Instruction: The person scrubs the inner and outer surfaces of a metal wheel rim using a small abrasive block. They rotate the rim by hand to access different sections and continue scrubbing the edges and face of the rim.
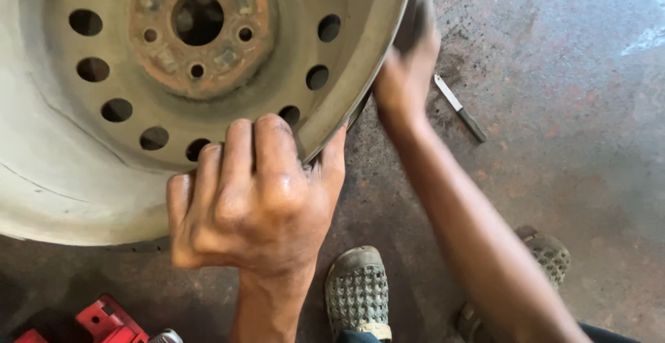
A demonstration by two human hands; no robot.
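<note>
A grey steel wheel rim lies flat on the concrete floor, with a rusty hub and a ring of round holes. My left hand grips the rim's near edge, fingers curled over the lip and thumb on the outside. My right hand is blurred at the rim's right edge, pressed against its outer side; something dark shows in it, but I cannot tell what it is.
A small knife or blade tool lies on the floor right of the rim. My two perforated grey shoes stand below. A red tool sits at the bottom left corner.
</note>
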